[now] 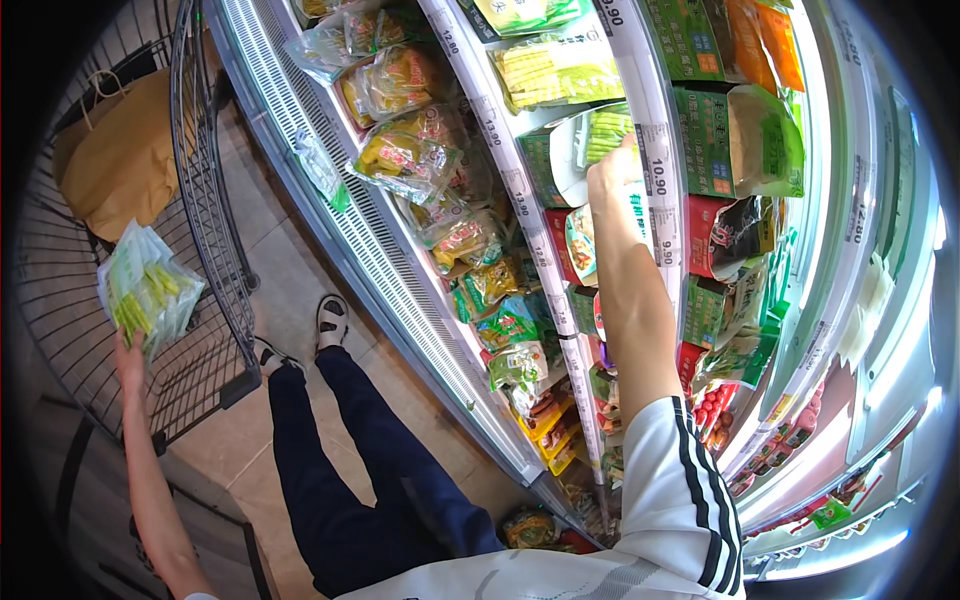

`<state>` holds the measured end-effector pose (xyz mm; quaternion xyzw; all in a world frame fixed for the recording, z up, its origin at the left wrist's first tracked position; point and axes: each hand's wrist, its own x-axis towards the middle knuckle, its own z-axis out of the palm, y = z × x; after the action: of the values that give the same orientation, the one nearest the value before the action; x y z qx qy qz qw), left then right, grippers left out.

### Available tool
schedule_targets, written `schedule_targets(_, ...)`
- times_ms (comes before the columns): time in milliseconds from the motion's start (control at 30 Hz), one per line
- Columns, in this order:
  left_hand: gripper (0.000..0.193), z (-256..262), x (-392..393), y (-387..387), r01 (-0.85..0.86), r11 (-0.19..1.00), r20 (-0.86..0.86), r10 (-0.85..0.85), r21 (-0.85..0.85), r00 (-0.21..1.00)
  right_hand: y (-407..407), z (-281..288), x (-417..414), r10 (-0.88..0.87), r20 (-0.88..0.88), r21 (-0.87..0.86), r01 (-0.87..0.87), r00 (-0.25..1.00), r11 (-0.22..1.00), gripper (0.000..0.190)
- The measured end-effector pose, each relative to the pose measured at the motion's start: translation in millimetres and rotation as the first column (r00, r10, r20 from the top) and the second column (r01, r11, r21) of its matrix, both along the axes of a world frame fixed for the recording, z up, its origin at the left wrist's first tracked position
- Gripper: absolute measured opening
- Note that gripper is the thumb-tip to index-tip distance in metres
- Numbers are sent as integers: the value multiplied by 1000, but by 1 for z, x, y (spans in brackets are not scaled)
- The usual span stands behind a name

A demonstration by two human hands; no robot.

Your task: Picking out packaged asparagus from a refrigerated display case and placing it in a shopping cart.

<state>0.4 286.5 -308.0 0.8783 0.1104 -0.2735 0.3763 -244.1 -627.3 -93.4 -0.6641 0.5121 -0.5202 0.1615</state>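
Observation:
My left hand [131,356] grips the lower end of a clear plastic bag of green vegetable stalks [150,292], over the wire shopping cart [214,247]. On the other side, my right hand [611,169] reaches into a lit refrigerated shelf, at a pack of green stalks [609,133] in an open cardboard display box [551,169]. Its fingers touch the pack's near end; whether they are closed on it is hard to tell. Just beyond lies another bag of pale green stalks [559,71] on the same shelf.
A brown paper bag [124,157] stands in the cart. Bagged yellow produce [409,161] lines the lower shelf of the refrigerated display. A loose plastic bag [322,169] lies on its vent grille [360,217]. Price rails [517,184] edge the shelves. My feet are on the tiled floor [262,442] between cart and display.

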Motion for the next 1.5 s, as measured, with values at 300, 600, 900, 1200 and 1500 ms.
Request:
schedule_targets(300,66,15,0,2,28,991,-9,-27,131,1000,138,78,51,-2,632,438,-355,775,826,35)
schedule_targets(600,65,15,-4,-7,-15,997,-5,15,74,1000,122,57,43,-16,517,589,-343,856,731,32)
schedule_targets(900,65,4,2,2,-6,1000,-27,6,-6,1000,95,48,-1,-30,590,630,-437,807,641,33)
schedule_targets(1200,63,14,0,-7,-10,1000,-50,10,-11,999,112,66,-42,-194,916,401,-793,352,459,34)
schedule_targets(1500,64,12,0,-8,-3,1000,-44,3,5,999,204,103,-37,-371,909,323,-884,190,339,37)
